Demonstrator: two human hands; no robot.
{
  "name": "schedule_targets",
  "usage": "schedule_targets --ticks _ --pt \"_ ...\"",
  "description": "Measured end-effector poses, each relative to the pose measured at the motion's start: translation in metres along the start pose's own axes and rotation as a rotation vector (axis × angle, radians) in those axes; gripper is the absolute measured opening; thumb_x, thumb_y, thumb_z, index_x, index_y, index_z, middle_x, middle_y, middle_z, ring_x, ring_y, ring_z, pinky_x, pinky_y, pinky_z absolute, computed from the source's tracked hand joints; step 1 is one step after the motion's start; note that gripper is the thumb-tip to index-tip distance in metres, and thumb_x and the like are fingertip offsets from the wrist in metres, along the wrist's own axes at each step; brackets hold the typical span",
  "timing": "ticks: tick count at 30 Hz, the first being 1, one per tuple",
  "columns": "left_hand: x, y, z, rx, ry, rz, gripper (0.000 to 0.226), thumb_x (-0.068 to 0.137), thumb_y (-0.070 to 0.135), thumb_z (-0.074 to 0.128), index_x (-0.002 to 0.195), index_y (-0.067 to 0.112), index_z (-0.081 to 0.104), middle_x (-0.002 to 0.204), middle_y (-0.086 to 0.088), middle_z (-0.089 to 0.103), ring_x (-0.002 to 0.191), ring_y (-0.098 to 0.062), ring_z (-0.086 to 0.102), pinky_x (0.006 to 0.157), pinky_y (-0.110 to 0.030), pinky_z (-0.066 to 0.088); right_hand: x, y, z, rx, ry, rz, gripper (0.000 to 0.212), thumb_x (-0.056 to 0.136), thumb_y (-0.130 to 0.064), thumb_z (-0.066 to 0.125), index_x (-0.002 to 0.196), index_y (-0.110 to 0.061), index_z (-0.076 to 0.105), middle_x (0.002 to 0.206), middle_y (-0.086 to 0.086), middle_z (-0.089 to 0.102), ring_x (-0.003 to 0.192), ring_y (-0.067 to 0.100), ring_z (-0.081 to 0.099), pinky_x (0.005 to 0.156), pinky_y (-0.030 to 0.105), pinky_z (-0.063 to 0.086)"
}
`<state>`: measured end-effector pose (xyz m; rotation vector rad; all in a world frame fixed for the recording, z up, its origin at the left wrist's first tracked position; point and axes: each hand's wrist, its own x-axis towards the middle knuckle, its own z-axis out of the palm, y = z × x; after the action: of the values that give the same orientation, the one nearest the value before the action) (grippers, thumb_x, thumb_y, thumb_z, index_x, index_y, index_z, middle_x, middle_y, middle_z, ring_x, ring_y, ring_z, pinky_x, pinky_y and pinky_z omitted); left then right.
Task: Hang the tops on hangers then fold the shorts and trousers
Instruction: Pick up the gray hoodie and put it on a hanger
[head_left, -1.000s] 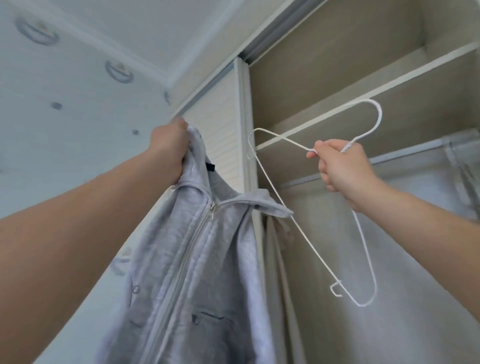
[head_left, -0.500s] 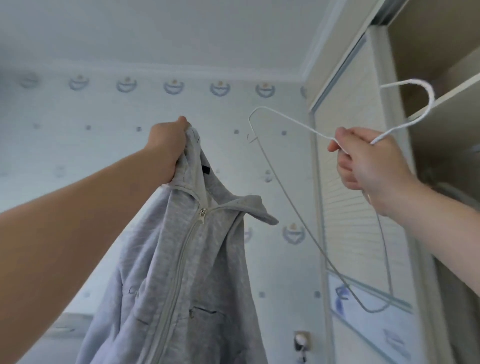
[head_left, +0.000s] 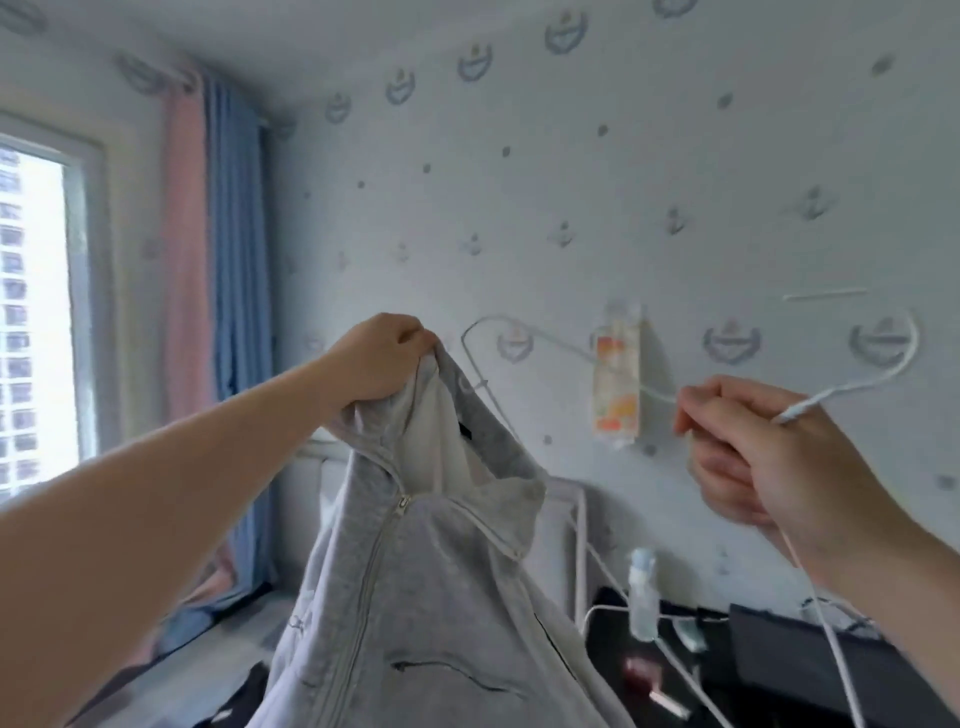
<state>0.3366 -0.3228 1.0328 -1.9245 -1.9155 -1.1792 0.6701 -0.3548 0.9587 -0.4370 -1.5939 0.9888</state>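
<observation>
One wide-angle head view looks forward past the near left hand (head_left: 374, 364) and right hand (head_left: 769, 457) to the wall (head_left: 571, 208).

Grey zip hoodie (head_left: 415, 597) hangs by collar — white wire hanger (head_left: 545, 345) beside, tilted.

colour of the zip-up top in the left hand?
The zip-up top is plain light grey, with a paler lining inside the collar. It shows best in the head view.

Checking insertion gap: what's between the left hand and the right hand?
Head view: the thin white wire hanger's arm, spanning from the right hand to beside the grey zip-up top's collar gripped by the left hand.
</observation>
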Motion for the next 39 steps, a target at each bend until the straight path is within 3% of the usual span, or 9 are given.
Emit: schedule_targets --ticks 4,10,15,19,28,32,35,37,39 --pt "-0.063 -0.058 -0.005 0.073 -0.081 -0.016 0.041 0.103 0.034 0.047 0.062 0.033 0.049 0.069 0.015 0.053 0.068 -0.003 0.049 0.061 -0.022 0.034 -0.055 0.045 0.072 0.112 -0.12 0.146 0.032 0.071 -0.037 0.067 0.068 -0.008 0.055 0.048 0.0 0.021 0.041 0.008 0.015 0.045 0.01 0.019" --pt "-0.146 -0.136 -0.014 0.012 -0.165 -0.081 0.034 0.102 0.04 0.048 0.072 0.027 0.059 0.065 0.007 0.057 0.064 -0.012 0.053 0.058 -0.029 0.038 -0.112 0.1 0.182 -0.025 -0.18 0.231 0.03 0.091 -0.025 0.058 0.065 -0.012 0.05 0.046 0.003 0.028 0.038 0.015 0.022 0.038 0.02 0.021" --pt "-0.17 -0.191 -0.056 0.014 -0.093 -0.13 0.03 0.102 0.036 0.051 0.075 0.036 0.062 0.063 0.018 0.059 0.065 -0.002 0.053 0.056 -0.021 0.037 -0.119 0.114 0.252 -0.205 -0.228 0.203 0.032 0.099 -0.03 0.053 0.071 -0.015 0.052 0.05 0.006 0.033 0.042 0.017 0.025 0.041 0.026 0.023" --pt "-0.172 -0.223 -0.104 -0.029 0.015 -0.125 0.035 0.101 0.035 0.053 0.067 0.03 0.058 0.049 0.024 0.051 0.048 0.006 0.047 0.042 -0.01 0.031 -0.106 0.119 0.307 -0.187 -0.185 0.131 0.031 0.1 -0.026 0.054 0.072 -0.012 0.052 0.049 0.005 0.03 0.043 0.018 0.024 0.041 0.025 0.023" --pt "-0.218 -0.269 -0.134 -0.038 -0.069 -0.158 0.036 0.101 0.035 0.054 0.072 0.013 0.058 0.055 0.012 0.046 0.049 -0.001 0.041 0.044 -0.012 0.031 -0.103 0.162 0.434 -0.338 -0.275 0.033 0.034 0.102 -0.024 0.054 0.069 -0.029 0.045 0.048 -0.011 0.041 0.045 0.007 0.034 0.047 0.02 0.028" --pt "-0.253 -0.278 -0.129 -0.068 -0.224 -0.228 0.036 0.101 0.035 0.055 0.078 0.007 0.06 0.064 0.0 0.048 0.057 -0.007 0.042 0.052 -0.019 0.035 -0.114 0.189 0.473 -0.203 -0.302 0.139 0.035 0.101 -0.022 0.056 0.068 -0.026 0.047 0.05 -0.012 0.041 0.049 0.008 0.035 0.05 0.023 0.03" --pt "-0.281 -0.291 -0.133 -0.08 -0.313 -0.283 0.034 0.1 0.036 0.056 0.083 0.008 0.065 0.069 -0.01 0.053 0.062 -0.011 0.046 0.061 -0.027 0.041 -0.118 0.197 0.479 -0.008 -0.29 0.163 0.029 0.093 -0.037 0.057 0.066 -0.029 0.052 0.051 -0.014 0.04 0.046 0.007 0.033 0.044 0.019 0.027" --pt "-0.297 -0.296 -0.138 -0.087 -0.312 -0.275 0.03 0.099 0.035 0.057 0.078 0.015 0.066 0.066 -0.001 0.055 0.059 -0.005 0.045 0.057 -0.018 0.04 -0.125 0.204 0.484 0.035 -0.292 0.176 0.028 0.087 -0.047 0.056 0.067 -0.026 0.053 0.051 -0.014 0.04 0.045 0.007 0.032 0.044 0.019 0.026" --pt "-0.307 -0.297 -0.138 -0.12 -0.269 -0.247 0.028 0.098 0.031 0.058 0.075 0.016 0.065 0.061 0.009 0.053 0.056 -0.001 0.044 0.057 -0.013 0.039 -0.134 0.214 0.496 0.091 -0.317 0.199 0.028 0.089 -0.039 0.058 0.067 -0.023 0.053 0.052 -0.016 0.04 0.046 0.004 0.034 0.046 0.016 0.028"
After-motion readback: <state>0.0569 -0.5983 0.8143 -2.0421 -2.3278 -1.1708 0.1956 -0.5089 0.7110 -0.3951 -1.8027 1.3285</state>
